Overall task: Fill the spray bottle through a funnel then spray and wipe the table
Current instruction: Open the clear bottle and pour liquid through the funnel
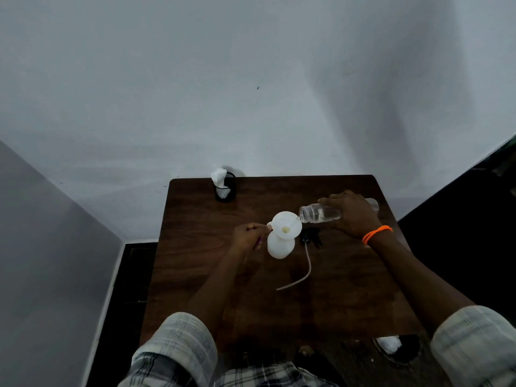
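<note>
The filling is happening right now: the right hand [353, 215] is wrapping its fingers round a clear plastic bottle [324, 213], tipping it almost flat, its ribbed open mouth hanging just over the rim of the white funnel [287, 224]. A thin thread of liquid seems to be running down into the cone (hard to be sure in this dim light).

The funnel is sitting in the neck of the white spray bottle [280, 245], a squat, matt, rounded plastic body standing upright just right of the left hand [248, 236]. Those left fingers are curling together against the funnel's small side tab, pinching it, I'd judge, to steady things.

The black trigger head [310, 238] is lying loose on the dark, glossy wood-grain table [349, 289], just below the right-hand fingers, its pale dip tube [303, 270] curving away towards the person.

So: cap off, funnel seated, pour under way. Capping, spraying and wiping are all left to do. The soft white tissues are waiting in a black mesh cup [225, 187], well beyond the left fingers.
</note>
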`<state>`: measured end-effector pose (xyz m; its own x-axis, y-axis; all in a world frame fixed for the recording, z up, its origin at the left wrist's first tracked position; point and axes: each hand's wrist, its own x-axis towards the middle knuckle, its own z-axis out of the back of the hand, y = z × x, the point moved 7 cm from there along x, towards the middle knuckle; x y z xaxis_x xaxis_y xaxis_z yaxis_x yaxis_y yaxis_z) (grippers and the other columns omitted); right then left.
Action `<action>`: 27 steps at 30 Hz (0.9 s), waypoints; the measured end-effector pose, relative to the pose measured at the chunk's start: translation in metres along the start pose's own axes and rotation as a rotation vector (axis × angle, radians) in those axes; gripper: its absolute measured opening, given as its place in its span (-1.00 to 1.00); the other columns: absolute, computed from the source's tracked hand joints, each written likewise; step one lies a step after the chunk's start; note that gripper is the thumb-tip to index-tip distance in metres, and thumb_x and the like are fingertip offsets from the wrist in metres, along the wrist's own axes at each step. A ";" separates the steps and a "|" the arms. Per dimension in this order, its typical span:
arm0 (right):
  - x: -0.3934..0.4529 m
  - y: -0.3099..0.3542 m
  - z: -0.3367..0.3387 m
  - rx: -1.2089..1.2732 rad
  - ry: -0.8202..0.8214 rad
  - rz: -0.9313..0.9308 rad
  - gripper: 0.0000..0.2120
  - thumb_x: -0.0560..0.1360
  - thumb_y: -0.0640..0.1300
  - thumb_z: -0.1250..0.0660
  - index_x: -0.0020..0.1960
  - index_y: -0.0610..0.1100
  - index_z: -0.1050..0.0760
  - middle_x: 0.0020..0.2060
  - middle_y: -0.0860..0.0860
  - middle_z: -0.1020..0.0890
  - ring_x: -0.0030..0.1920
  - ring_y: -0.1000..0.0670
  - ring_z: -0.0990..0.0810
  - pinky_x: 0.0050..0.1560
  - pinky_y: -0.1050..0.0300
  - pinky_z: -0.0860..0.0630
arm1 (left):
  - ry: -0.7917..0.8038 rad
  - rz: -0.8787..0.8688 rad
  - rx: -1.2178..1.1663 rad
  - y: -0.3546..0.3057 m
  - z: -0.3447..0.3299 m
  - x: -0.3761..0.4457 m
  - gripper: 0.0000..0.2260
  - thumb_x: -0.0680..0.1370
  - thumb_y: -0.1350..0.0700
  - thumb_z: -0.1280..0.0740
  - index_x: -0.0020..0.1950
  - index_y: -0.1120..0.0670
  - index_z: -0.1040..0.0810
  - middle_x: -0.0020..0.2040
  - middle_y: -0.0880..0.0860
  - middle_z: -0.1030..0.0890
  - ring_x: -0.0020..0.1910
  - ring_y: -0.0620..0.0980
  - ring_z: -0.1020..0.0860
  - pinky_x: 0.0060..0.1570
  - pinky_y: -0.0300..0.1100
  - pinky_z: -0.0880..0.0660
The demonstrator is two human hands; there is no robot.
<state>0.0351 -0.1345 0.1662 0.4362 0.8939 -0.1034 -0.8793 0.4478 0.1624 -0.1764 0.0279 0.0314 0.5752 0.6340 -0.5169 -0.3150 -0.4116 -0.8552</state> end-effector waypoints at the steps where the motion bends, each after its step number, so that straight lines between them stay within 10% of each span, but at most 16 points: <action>1: 0.001 0.000 0.000 -0.007 -0.004 0.003 -0.42 0.36 0.14 -0.45 0.35 0.04 -0.55 0.21 -0.03 -0.65 0.13 -0.19 -0.54 0.11 -0.10 -0.44 | -0.002 0.001 0.002 0.000 0.000 0.000 -0.85 0.51 0.18 -0.51 -0.04 0.27 -0.68 -0.48 0.09 -0.47 -0.54 -0.04 -0.37 -0.57 -0.26 -0.31; 10: -0.001 0.004 0.003 0.002 -0.031 0.023 -0.32 0.30 0.26 -0.25 0.35 0.00 -0.57 0.20 -0.06 -0.65 0.12 -0.21 -0.55 0.10 -0.11 -0.44 | -0.003 0.002 -0.003 0.003 0.001 -0.001 -0.84 0.50 0.19 -0.51 -0.03 0.28 -0.69 -0.51 0.05 -0.48 -0.56 -0.06 -0.36 -0.55 -0.24 -0.32; 27: -0.002 0.008 0.008 -0.015 -0.096 0.053 -0.45 0.33 -0.03 -0.52 0.32 -0.01 -0.59 0.15 -0.06 -0.67 0.08 -0.22 -0.57 0.08 -0.16 -0.50 | -0.011 0.025 0.008 0.004 -0.001 -0.005 -0.90 0.52 0.20 -0.49 -0.08 0.23 -0.68 -0.52 0.07 -0.46 -0.57 -0.07 -0.36 -0.56 -0.29 -0.33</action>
<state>0.0286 -0.1323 0.1758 0.4046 0.9145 -0.0002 -0.9042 0.4000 0.1499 -0.1796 0.0220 0.0309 0.5589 0.6304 -0.5387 -0.3350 -0.4226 -0.8421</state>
